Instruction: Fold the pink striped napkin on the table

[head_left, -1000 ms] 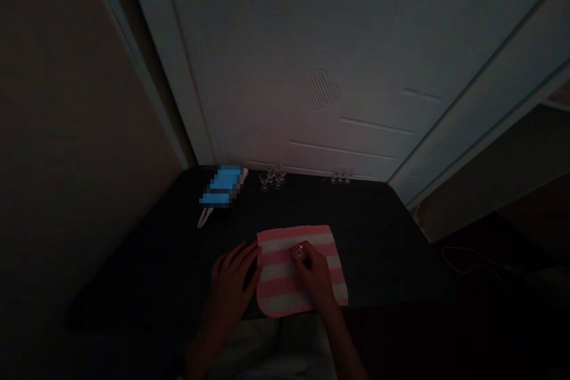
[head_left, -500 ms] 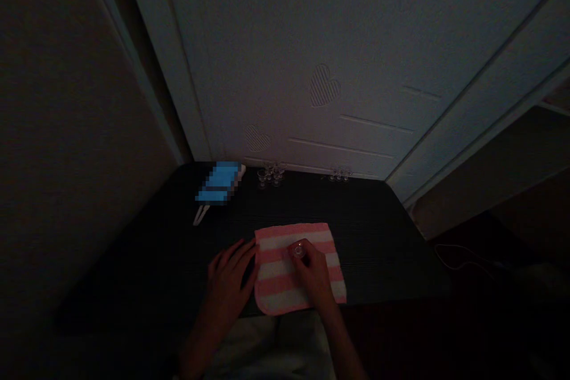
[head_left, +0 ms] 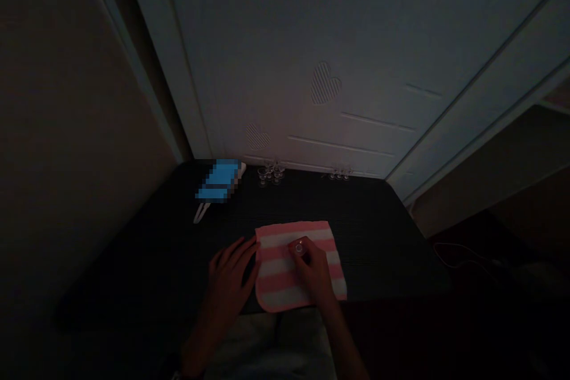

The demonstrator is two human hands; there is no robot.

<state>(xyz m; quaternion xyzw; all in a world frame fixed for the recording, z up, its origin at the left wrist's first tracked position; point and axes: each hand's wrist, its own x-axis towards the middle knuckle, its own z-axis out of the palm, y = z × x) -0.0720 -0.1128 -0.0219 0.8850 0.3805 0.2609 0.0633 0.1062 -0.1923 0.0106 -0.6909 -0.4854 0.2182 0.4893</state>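
Note:
A pink and white striped cloth (head_left: 278, 261) lies on the near part of a dark table (head_left: 378, 237). My right hand (head_left: 314, 270) rests on the cloth with its fingers closed round a small clear glass object (head_left: 299, 247). My left hand (head_left: 229, 279) lies flat on the table, fingers spread, touching the cloth's left edge. The scene is very dim.
Several small clear glasses stand in two groups (head_left: 271, 173) (head_left: 339, 174) at the table's far edge by a white panelled wall. A blurred blue object (head_left: 219, 180) and a pale thin item (head_left: 200, 212) lie at the far left. A cable (head_left: 463, 252) lies on the floor at right.
Hardly anything differs: both hands stay on the cloth, and the view has shifted slightly.

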